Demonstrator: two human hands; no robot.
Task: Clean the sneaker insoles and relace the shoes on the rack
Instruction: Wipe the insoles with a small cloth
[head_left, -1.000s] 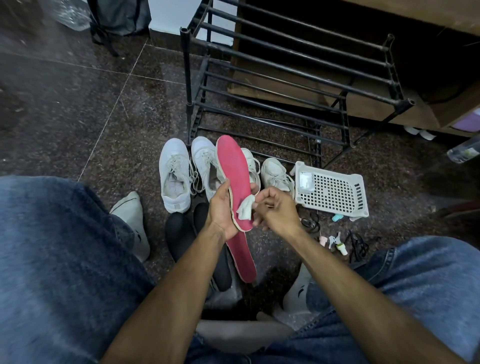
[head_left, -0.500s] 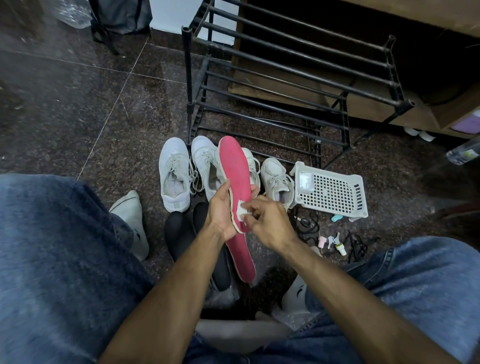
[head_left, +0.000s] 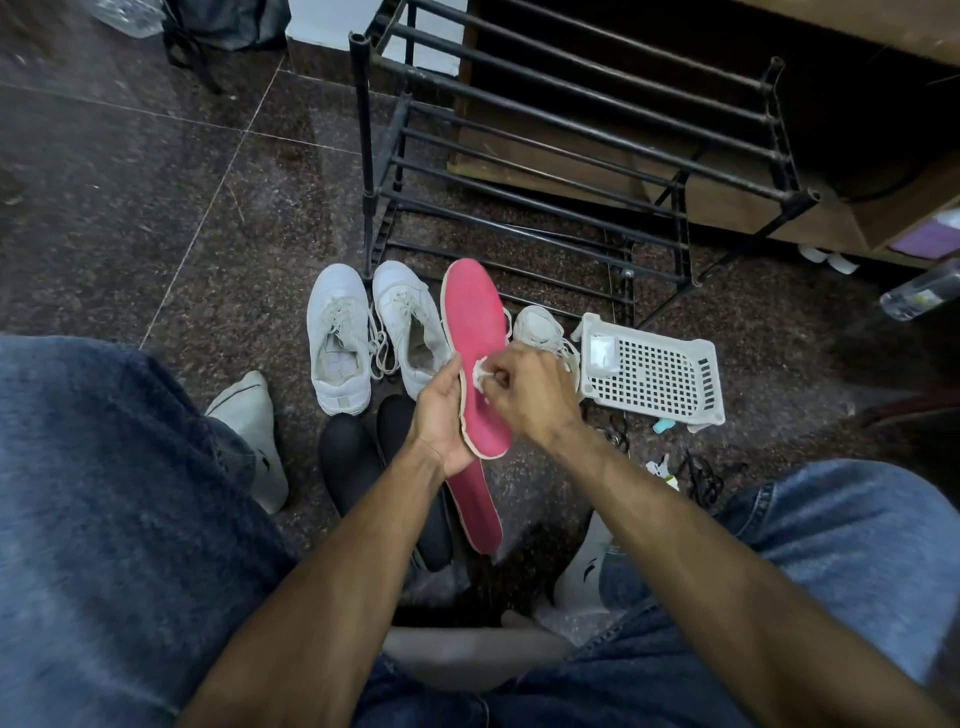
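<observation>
While I am sitting over the dark floor (head_left: 156, 218), my left hand (head_left: 441, 415) is curling round the near edge of the pink insole (head_left: 475, 332), thumb lying along its rim and palm cupping it from the left. My right hand (head_left: 530, 395) is pinching a small white wipe (head_left: 480, 371) between curled fingertips and pressing it onto the pink face, about midway along its length.

Insole is standing nearly on end between my knees, toe pointing away toward the black shoe rack (head_left: 571, 130), a pale off-white border running round its edge. A second pink insole (head_left: 478, 514) is sticking out below my left hand (whether I am gripping it too, I cannot tell).

Two white sneakers (head_left: 337, 343) are lying side by side on the floor just in front of the rack, tongues open, laces loose. Another white sneaker (head_left: 540, 327) is partly hiding behind my right hand. Two black insoles (head_left: 353, 467) are lying under my left forearm, their near ends covered.

White plastic basket (head_left: 654, 379) is resting upside-down to the right, with small items and dark laces (head_left: 701, 478) beside it, too small to make out. Most of the wipe is lost inside my fingers.
</observation>
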